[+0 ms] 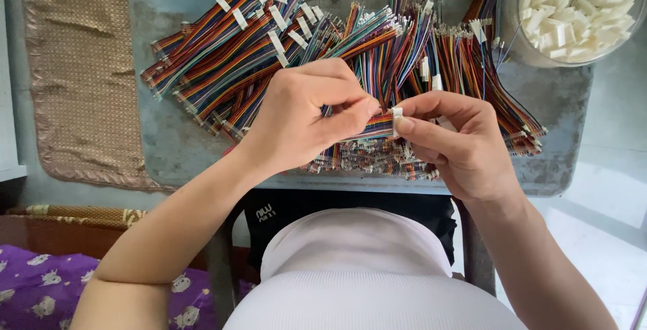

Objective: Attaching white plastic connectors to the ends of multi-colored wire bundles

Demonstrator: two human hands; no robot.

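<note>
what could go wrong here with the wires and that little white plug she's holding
1. The left hand pinches the ribbon wire while the right hand holds the small white plug; a skewed grip could bend the wire ends or seat them crooked.
2. Both hands work just above the loose wire pile, so a dropped plug could vanish among the wires.
3. The bowl of white plugs sits near the table's right edge and might be knocked.
</note>
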